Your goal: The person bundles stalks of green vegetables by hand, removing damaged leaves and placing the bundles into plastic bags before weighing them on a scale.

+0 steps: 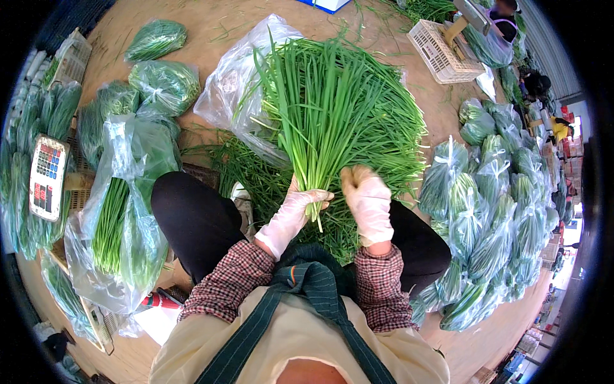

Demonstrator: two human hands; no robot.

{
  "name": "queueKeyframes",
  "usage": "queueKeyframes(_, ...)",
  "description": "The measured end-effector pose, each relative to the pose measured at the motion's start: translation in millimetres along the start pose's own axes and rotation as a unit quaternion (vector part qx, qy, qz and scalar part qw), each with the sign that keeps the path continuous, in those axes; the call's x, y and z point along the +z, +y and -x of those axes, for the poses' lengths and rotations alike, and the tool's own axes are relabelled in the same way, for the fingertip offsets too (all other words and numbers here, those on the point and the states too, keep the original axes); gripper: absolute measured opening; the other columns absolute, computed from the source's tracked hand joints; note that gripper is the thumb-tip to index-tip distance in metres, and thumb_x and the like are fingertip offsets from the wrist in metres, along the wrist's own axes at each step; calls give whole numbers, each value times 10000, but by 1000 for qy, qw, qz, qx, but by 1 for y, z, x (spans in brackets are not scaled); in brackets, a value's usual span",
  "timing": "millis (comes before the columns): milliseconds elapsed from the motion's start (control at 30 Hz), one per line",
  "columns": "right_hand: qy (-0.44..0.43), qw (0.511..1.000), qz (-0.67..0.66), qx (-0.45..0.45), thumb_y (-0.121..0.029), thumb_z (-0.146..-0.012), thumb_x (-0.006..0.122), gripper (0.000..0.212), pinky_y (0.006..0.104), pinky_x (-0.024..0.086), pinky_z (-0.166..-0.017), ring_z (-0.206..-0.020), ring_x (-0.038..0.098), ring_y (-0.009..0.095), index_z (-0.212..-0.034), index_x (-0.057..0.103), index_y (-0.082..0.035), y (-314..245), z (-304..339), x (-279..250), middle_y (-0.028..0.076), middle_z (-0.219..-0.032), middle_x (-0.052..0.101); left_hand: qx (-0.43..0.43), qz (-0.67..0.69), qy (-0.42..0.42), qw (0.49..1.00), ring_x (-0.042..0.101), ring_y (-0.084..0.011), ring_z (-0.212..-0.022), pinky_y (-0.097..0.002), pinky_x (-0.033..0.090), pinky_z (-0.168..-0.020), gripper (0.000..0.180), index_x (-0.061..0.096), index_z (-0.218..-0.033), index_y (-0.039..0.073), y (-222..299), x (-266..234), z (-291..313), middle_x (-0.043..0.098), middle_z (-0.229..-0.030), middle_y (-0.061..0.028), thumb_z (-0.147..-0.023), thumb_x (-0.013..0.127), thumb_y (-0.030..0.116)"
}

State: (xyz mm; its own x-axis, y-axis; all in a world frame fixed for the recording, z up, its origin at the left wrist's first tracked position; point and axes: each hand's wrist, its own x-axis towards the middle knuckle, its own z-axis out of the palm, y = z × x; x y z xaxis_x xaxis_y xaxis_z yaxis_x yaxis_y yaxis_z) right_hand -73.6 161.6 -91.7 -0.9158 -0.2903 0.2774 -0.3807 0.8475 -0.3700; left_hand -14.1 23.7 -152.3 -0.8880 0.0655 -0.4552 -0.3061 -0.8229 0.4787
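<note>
My left hand [291, 217], in a whitish glove, is wrapped round the lower stems of a bunch of garlic chives [320, 121]. The leaves fan out away from me, and the pale stem ends stick out below my fingers. Just right of the stems, my right hand [368, 203], gloved too, has its fingers curled in; whatever they may hold is hidden. Beyond both hands lies a big heap of garlic chives [390, 105], partly on a clear plastic sheet [233, 80]. Loose green scraps [339, 240] lie below my hands, between my knees.
On the left, a scale display [49, 176] stands by an open plastic bag of chives [115, 224]. Filled bags [164, 86] lie beyond it. Many tied bags [486, 211] are piled on the right. A cream crate [441, 54] and another person [503, 25] are at the far right.
</note>
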Motion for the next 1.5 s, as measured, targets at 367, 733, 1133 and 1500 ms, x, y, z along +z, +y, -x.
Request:
queueKeyframes(367,55,697,-699,149,-78,-836,675,49,274,487,-837,-887,624,168,-859,639,-56,-19,-41,-36,69,-935,667,38,-9,20,999,684,-240,-763,-301,568,-571,632,427,-1235,129,-4,-17,-11,645,-971,-111,-713,666,-134)
queueKeyframes(733,-587,782,112,178,-349,-790,723,509,327,495,-862,-993,631,266,-1141,596,-5,45,119,2,222,-1107,624,79,-67,25,994,683,-228,-728,-283,548,-543,631,434,-1278,111,17,-15,-14,656,-967,-111,-729,635,-128)
queueKeyframes(1133,-148,618,-757,152,-416,-794,708,819,399,420,-1015,-1161,546,289,-1405,343,-12,-77,-6,0,196,-1264,552,288,-781,136,537,594,-241,-800,-302,517,-671,609,214,-1466,31,42,53,51,549,-1116,-154,-909,442,126)
queueKeyframes(1500,-166,441,-874,121,-155,-841,585,643,258,524,-733,-718,585,116,-1365,321,106,-84,-39,-12,51,-909,606,442,-680,-7,585,425,-374,-1270,-388,396,-1039,770,297,-1405,-37,101,2,146,372,-1411,-236,-776,686,174)
